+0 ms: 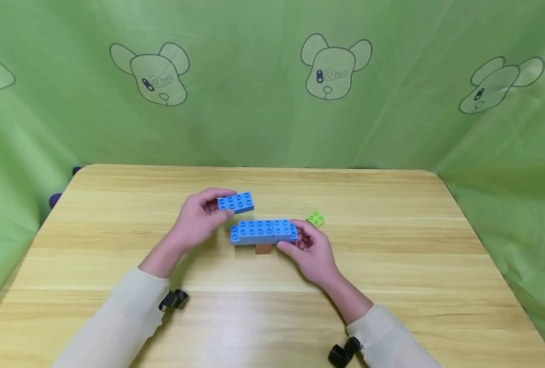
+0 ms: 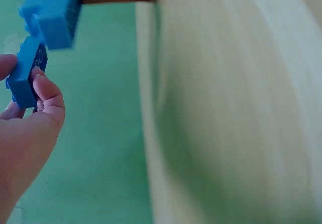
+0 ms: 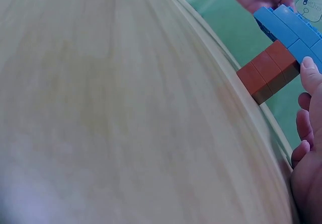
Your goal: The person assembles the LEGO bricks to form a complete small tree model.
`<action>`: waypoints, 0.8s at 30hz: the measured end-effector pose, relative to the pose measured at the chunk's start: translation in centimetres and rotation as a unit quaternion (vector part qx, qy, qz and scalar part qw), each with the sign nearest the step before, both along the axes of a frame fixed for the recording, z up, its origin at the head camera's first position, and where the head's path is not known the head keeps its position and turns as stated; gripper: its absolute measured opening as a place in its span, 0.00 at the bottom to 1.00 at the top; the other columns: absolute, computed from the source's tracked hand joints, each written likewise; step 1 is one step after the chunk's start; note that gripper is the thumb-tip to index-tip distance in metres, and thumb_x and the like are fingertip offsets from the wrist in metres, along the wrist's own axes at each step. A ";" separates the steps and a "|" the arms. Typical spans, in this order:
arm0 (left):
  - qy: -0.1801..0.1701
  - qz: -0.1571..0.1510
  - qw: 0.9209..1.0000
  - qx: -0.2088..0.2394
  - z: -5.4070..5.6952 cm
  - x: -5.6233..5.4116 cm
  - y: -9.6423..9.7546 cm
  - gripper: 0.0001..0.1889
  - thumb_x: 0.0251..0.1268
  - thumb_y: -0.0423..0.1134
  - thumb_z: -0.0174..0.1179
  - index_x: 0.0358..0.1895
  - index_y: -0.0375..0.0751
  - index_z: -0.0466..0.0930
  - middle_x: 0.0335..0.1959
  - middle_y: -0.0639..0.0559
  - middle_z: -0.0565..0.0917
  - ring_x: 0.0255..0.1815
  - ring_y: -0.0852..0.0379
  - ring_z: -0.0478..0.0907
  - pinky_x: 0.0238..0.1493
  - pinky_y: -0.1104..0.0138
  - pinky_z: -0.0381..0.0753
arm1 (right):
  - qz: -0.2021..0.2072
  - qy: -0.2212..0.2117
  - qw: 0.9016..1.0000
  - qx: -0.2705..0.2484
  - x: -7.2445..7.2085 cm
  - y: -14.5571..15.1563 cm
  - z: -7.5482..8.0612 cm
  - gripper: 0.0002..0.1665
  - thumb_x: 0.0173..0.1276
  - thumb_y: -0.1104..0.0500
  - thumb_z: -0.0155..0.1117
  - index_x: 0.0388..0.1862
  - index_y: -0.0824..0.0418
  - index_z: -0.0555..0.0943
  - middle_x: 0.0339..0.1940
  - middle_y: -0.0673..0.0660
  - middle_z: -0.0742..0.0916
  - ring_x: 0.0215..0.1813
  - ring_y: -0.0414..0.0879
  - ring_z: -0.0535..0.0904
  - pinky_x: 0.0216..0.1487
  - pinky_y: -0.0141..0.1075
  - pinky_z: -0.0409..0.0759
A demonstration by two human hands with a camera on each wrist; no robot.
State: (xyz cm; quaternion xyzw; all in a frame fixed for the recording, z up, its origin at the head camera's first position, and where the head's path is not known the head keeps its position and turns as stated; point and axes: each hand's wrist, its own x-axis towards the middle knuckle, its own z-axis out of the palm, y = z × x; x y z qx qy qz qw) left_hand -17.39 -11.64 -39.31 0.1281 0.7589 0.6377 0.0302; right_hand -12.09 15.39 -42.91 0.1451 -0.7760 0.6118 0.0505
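My left hand (image 1: 195, 221) pinches a blue toy building brick (image 1: 236, 203) with two rows of studs between thumb and fingers. It is held up behind the left part of a blue brick beam (image 1: 256, 233), apart from it in the left wrist view. That beam is built of joined blue bricks in two layers, its lower layer jutting out at both ends. Under its middle stands a column of brown bricks (image 3: 267, 69), several high. My right hand (image 1: 317, 254) grips the beam's right end, thumb on the front face and fingers behind.
A small lime-green brick (image 1: 316, 219) with a square of studs lies on the wooden table (image 1: 254, 317), just beyond my right fingers. Green curtain (image 1: 254, 122) with printed animal heads hangs behind and beside the table. Small black devices (image 1: 343, 352) sit at both cuffs.
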 end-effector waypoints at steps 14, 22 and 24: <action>0.136 -0.068 0.987 -0.055 0.8 1.7 2.5 0.19 0.62 0.29 0.69 0.57 0.38 0.83 0.51 0.53 0.84 0.48 0.54 0.77 0.52 0.50 0.76 | -0.002 -0.001 1.000 0.009 0.0 0.0 0.3 0.22 0.63 0.70 0.72 0.56 0.68 0.80 0.35 0.55 0.83 0.32 0.43 0.72 0.31 0.31 0.72; 0.125 -0.105 0.984 -0.072 0.6 1.7 3.1 0.19 0.64 0.34 0.68 0.59 0.40 0.82 0.53 0.52 0.83 0.49 0.53 0.78 0.52 0.52 0.77 | 0.000 0.003 1.000 0.008 0.0 -0.1 0.3 0.21 0.63 0.70 0.72 0.56 0.69 0.80 0.35 0.55 0.84 0.32 0.43 0.72 0.31 0.31 0.72; 0.132 -0.108 0.982 -0.079 0.5 1.8 3.2 0.19 0.64 0.35 0.68 0.58 0.41 0.83 0.52 0.53 0.83 0.51 0.54 0.78 0.52 0.52 0.77 | -0.001 0.004 1.000 0.008 0.0 -0.1 0.2 0.21 0.63 0.70 0.72 0.55 0.69 0.80 0.35 0.55 0.83 0.32 0.43 0.72 0.31 0.31 0.72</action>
